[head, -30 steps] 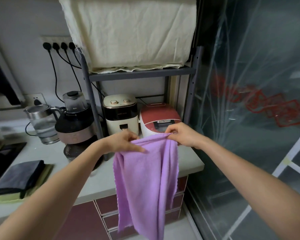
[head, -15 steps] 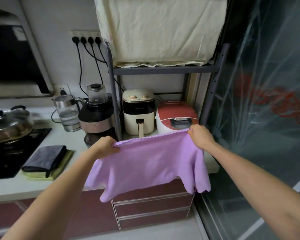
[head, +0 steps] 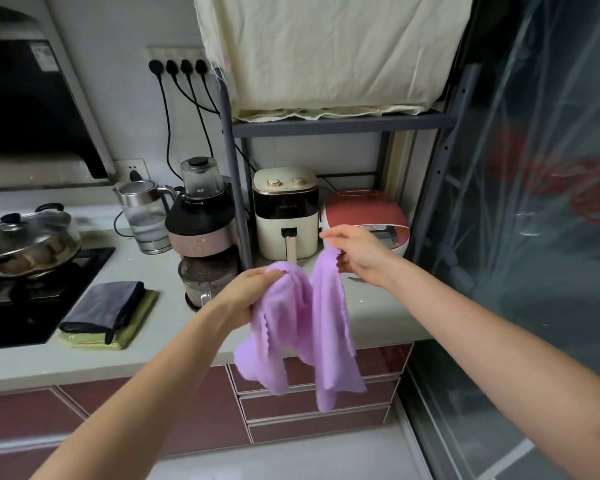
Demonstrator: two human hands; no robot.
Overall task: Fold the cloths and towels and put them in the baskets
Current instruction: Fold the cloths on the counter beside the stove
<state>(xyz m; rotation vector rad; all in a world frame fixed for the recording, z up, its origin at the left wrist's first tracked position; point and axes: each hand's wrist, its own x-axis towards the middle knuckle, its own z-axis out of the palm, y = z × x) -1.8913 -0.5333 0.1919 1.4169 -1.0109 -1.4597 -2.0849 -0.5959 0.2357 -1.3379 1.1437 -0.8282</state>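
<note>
Both hands are up in front of the pale grey desk (head: pixel 94 358), sharing one soft lilac microfibre cloth (head: pixel 302 327). The left hand (head: pixel 253 289) is bunching one upper corner in curled fingers, and the right hand (head: pixel 357 251) is pinching the other top corner between thumb and fingertips, forefinger sticking out to the left. The cloth is hanging in the air between them, sagging into two long lobes that are dangling past the desk edge, in front of the dark red drawers (head: pixel 312 407).

On the desk to the left, a folded dark grey cloth (head: pixel 104 306) is lying on top of a folded yellow-green cloth (head: pixel 132 327), just beside the black hob (head: pixel 32 306), where a glass-lidded steel pan (head: pixel 25 244) is sitting. Behind the hands, a glass kettle (head: pixel 142 216), a pink-and-black blender (head: pixel 201 230), a cream air fryer (head: pixel 286 213) and a red-and-white rice cooker (head: pixel 364 220) are lined up along the back, the last two standing under a grey metal rack (head: pixel 340 124). A cream fabric cover (head: pixel 329 53) is draping over whatever sits on the rack's upper shelf.
</note>
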